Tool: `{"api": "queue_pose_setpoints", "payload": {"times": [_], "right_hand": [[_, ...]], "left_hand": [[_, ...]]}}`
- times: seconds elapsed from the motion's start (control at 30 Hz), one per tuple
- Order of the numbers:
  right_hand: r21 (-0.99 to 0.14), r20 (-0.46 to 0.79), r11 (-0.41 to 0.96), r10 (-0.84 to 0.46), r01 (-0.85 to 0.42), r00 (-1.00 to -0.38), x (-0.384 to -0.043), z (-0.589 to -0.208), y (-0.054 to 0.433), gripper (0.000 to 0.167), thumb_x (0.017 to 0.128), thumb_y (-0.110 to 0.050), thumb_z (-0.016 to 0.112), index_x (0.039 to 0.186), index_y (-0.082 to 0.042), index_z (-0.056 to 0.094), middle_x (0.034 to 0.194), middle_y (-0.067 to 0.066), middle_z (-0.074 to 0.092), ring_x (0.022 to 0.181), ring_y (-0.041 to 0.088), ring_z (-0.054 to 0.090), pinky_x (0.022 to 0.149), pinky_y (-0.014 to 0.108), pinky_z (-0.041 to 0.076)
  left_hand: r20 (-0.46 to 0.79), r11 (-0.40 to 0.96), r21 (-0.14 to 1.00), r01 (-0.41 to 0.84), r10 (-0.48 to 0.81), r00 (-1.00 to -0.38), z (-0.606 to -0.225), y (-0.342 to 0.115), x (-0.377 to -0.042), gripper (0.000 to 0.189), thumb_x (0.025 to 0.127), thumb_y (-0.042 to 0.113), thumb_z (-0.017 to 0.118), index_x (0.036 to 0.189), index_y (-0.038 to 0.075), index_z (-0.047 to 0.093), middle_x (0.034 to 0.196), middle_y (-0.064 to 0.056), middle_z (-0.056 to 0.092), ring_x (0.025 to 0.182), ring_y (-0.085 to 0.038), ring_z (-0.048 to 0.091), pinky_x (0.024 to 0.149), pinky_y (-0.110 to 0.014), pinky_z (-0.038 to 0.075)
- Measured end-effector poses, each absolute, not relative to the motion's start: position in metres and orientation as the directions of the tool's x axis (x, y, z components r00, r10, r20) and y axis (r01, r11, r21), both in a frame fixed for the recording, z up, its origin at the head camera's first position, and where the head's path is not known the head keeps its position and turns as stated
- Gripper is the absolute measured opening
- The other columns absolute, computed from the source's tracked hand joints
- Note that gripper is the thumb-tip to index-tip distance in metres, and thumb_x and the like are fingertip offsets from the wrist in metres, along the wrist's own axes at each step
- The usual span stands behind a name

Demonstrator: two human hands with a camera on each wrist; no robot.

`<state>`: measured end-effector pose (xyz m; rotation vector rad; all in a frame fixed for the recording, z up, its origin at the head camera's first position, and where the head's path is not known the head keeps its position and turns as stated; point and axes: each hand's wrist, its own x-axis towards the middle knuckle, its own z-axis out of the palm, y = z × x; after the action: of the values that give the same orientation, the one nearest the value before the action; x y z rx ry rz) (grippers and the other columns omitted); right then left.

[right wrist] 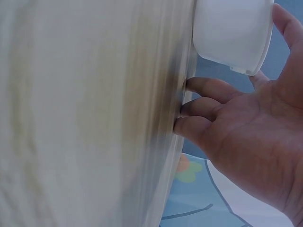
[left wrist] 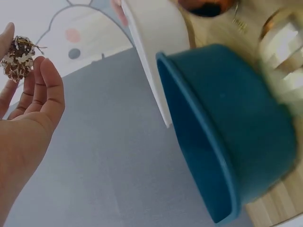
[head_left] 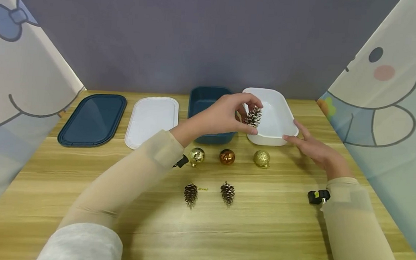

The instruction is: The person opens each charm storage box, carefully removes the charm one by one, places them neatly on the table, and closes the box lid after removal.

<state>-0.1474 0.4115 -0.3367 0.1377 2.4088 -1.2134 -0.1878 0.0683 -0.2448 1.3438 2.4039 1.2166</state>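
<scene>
My left hand [head_left: 227, 113] holds a white-tipped pine cone [head_left: 254, 116] between thumb and fingers, over the left side of the white box [head_left: 278, 114]. In the left wrist view, a thin golden string sticks out from the pine cone [left wrist: 19, 59]. My right hand [head_left: 313, 149] holds the near right corner of the white box, with thumb and index finger at its rim. Its other fingers [right wrist: 203, 106] bend down by the tabletop in the right wrist view. The dark blue box [head_left: 211, 139] stands left of the white one, partly hidden behind my left hand.
In front of the boxes lie a mirrored gold ball [head_left: 197, 155], a copper ball [head_left: 227, 156] and a glittery gold ball [head_left: 262, 158]. Two brown pine cones [head_left: 190, 194] [head_left: 227, 193] lie nearer. A dark blue lid [head_left: 92, 120] and a white lid [head_left: 152, 120] lie to the left.
</scene>
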Motion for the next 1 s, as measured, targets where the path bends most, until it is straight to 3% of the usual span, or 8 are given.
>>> {"api": "queue_pose_setpoints", "payload": {"times": [0.37,1.0], "right_hand": [[-0.736,-0.434,0.616,-0.109,0.282,-0.894,-0.144,-0.335,0.414,0.1,0.105,-0.067,0.051,0.159,-0.052,-0.032,0.173,0.022,-0.029,0.158,0.061,-0.015,0.118,0.086,-0.002],[-0.73,-0.427,0.626,-0.101,0.276,-0.899,-0.14,-0.334,0.413,0.101,0.105,-0.067,0.051,0.16,-0.05,-0.031,0.173,0.023,-0.029,0.158,0.061,-0.015,0.119,0.086,0.001]], "left_hand": [[0.179,0.295,0.75,0.592,0.771,-0.611,-0.262,0.052,-0.157,0.063,0.086,0.024,0.092,0.142,0.017,0.064,0.126,0.001,0.061,0.097,-0.012,0.067,0.085,-0.025,0.061],[0.101,0.328,0.797,0.508,0.756,-0.646,-0.273,0.048,-0.141,0.061,0.087,0.028,0.091,0.142,0.019,0.065,0.127,0.001,0.063,0.095,-0.012,0.068,0.083,-0.027,0.06]]}}
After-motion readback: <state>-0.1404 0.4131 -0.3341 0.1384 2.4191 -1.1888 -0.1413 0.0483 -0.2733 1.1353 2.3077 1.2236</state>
